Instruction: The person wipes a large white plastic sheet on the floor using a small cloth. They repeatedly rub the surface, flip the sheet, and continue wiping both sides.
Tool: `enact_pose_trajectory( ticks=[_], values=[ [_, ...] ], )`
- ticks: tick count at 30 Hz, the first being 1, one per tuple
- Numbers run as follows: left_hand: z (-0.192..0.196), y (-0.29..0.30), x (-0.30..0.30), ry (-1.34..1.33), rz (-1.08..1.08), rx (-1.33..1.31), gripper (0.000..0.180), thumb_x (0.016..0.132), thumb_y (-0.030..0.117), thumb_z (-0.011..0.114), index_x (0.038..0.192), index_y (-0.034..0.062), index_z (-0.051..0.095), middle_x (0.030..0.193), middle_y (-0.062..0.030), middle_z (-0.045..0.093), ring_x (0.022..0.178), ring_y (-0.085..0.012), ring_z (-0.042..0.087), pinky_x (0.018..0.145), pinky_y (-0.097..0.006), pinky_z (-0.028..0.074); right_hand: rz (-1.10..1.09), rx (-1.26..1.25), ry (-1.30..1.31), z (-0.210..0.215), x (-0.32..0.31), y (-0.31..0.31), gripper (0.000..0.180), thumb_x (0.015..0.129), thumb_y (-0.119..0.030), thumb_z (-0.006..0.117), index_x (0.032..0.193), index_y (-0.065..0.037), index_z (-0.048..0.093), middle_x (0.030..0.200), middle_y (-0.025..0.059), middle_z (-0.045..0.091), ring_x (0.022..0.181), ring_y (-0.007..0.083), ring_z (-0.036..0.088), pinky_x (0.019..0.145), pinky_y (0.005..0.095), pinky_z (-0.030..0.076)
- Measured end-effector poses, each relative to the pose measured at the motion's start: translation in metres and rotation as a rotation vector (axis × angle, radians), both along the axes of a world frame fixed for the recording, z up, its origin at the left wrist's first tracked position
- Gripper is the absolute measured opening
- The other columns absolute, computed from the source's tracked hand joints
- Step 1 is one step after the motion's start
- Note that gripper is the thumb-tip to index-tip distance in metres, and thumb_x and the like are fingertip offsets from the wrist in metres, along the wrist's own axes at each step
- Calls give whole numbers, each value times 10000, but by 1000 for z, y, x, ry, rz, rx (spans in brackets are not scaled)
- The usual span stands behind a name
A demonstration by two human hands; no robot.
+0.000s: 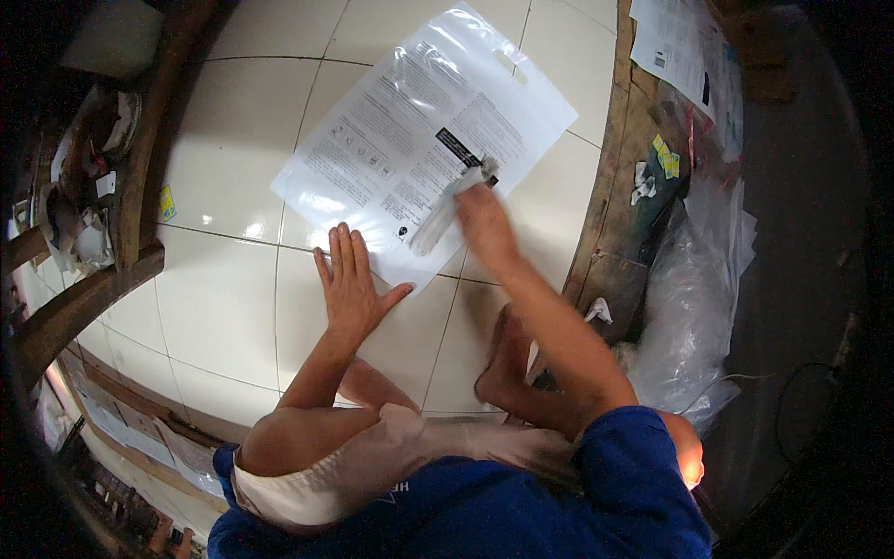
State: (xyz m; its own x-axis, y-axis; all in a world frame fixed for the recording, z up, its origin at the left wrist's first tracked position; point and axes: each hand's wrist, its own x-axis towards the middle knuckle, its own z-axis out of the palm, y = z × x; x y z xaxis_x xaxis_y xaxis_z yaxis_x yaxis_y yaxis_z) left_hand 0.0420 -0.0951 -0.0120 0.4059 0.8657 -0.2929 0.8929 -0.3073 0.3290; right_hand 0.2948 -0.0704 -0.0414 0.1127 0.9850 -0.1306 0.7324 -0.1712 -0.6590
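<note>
White glossy floor tiles (223, 279) carry everything I see from above. Nearest me, my left hand (352, 279) lies flat and spread wide, fingertips touching the near edge of the clear printed plastic bag (410, 130). My right hand (484, 224), a little farther out, is closed around a blurred white roll (447, 210). Its long axis slants from near left to far right across the bag, which stretches away beyond both hands.

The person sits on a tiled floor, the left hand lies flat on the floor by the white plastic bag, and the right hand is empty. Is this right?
Not quite: the head view shows the right hand holding a pale, blurred, elongated thing over the white plastic bag. The left hand does lie flat.
</note>
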Motion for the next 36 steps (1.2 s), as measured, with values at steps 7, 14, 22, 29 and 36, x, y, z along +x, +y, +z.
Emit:
enact_pose_trajectory(
  ticks=[7,14,22,29,36],
  values=[
    [8,-1,7,13,45,-32,1193,739,698,617,1440,-133,127,1531,-308,98,1452,-403,32,1138,-591,11,52,25,-197,33,64,51,234,800,-29,651,1032,-4,657,907,171,619,850,337,618,765,390,500],
    [-10,-28,-10,-18,148,85,1181,744,685,627,1432,-144,142,1522,-329,91,1442,-431,41,1136,-593,32,390,96,16,28,-57,-19,161,840,-73,582,956,16,648,969,187,597,942,330,588,810,400,501],
    [-12,-35,-10,-9,165,87,1186,754,687,619,1424,-162,130,1519,-335,83,1439,-442,36,1136,-592,27,106,194,-196,3,21,62,148,744,-17,633,890,6,640,905,187,593,906,376,574,786,434,492],
    [-10,-33,-9,10,181,79,1197,745,684,631,1427,-159,124,1519,-335,85,1439,-444,27,1136,-590,20,261,153,-143,7,37,78,160,841,-123,559,918,-3,632,949,236,583,925,390,570,833,479,471],
    [-12,-36,-12,-17,185,70,1195,740,665,648,1434,-146,112,1516,-338,83,1433,-454,47,1134,-602,31,198,120,-105,13,1,43,129,785,-43,607,903,3,631,929,199,594,921,371,584,802,452,487]
  ],
)
